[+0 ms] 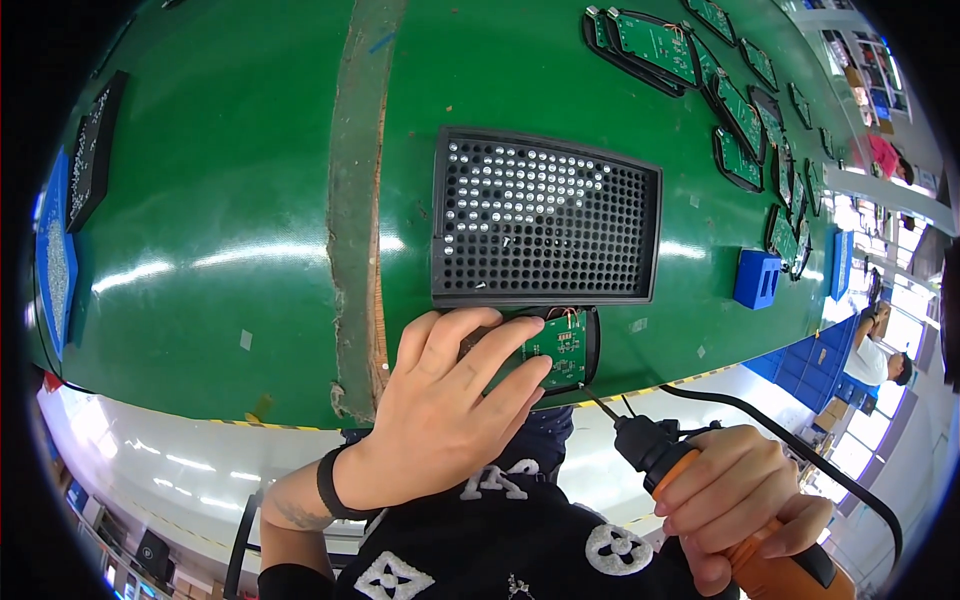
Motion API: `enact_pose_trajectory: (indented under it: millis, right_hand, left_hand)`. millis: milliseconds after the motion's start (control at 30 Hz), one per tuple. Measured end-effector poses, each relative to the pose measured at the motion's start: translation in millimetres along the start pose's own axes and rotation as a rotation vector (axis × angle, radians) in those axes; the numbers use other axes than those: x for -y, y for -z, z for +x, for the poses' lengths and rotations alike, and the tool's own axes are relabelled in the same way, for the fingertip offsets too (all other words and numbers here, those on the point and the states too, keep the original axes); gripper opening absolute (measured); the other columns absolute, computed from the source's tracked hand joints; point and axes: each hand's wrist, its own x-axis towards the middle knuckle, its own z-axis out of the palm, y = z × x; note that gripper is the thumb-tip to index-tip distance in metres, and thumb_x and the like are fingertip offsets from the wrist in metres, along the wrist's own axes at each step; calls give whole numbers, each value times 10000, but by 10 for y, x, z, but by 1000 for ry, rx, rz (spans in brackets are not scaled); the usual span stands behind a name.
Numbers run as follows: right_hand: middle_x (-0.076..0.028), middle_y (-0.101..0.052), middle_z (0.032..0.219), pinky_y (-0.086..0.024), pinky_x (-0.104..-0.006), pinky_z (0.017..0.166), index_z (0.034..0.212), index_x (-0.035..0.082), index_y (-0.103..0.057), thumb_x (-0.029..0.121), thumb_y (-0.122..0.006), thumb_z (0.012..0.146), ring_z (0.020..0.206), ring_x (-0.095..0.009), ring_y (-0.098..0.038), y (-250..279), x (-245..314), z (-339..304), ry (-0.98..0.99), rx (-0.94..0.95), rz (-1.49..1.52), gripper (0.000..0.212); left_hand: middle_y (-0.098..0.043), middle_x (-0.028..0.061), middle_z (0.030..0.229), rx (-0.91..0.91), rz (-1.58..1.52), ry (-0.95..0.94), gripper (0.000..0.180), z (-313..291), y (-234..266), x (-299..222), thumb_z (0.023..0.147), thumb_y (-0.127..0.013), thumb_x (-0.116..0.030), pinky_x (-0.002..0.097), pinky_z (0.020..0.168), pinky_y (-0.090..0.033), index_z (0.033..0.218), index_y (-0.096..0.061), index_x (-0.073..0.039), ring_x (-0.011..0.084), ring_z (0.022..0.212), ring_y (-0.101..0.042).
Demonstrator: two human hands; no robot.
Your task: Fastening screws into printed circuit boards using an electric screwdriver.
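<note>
My left hand (455, 400) lies over a green circuit board (567, 350) set in a black housing, holding it at the table's near edge. The fingers are bent and their tips rest on the board, hiding its left part. In my right hand (745, 495) is an orange and black electric screwdriver (665, 455), fingers wrapped round its body. Its thin bit points up and left, the tip at the board's lower right corner. Just beyond the board stands a black screw tray (645, 230) with rows of holes. Silver screws fill many upper left holes; a couple lie loose.
Several similar circuit boards in black housings (655, 50) are spread at the far right. A blue block (757, 279) stands right of the tray. A black cable (800, 435) curves along the right. Another black tray (95, 150) and a blue bin (57, 255) are far left.
</note>
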Motion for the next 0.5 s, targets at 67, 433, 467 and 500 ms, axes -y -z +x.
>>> enact_pose_trajectory:
  millis: [67, 433, 467, 500]
  right_hand:
    - [-48, -514, 643, -482, -309, 422, 1123, 128, -346, 26, -569, 801, 463, -167, -513, 3, 2, 7, -9, 1, -8, 405]
    - [-46, -525, 654, -480, -304, 423, 1185, 138, -336, 69, -589, 819, 464, -162, -520, 11, 13, 2, -36, -2, -23, 450]
    - [-46, -526, 655, -481, -304, 425, 1191, 140, -336, 72, -590, 821, 465, -163, -521, 15, 8, 0, -40, 1, -20, 454]
    - [-46, -526, 655, -481, -304, 425, 1191, 140, -336, 72, -590, 821, 465, -163, -521, 20, -2, -6, -40, 1, -18, 454]
  left_hand:
    - [-522, 71, 1119, 1, -1, -4, 290, -1, 2, 7, 634, -687, -92, 399, 798, -381, 909, -597, -66, 264, 974, -480]
    - [-534, 72, 1115, -6, -13, -3, 292, -7, -13, 15, 635, -690, -101, 398, 784, -381, 910, -596, -72, 274, 970, -478]
    - [-543, 57, 1112, -12, -16, 8, 308, -9, -20, 13, 620, -704, -97, 394, 777, -378, 910, -601, -86, 273, 965, -479]
    - [-553, 42, 1109, -17, -18, 19, 325, -13, -26, 13, 605, -718, -94, 389, 769, -376, 910, -606, -100, 272, 961, -480]
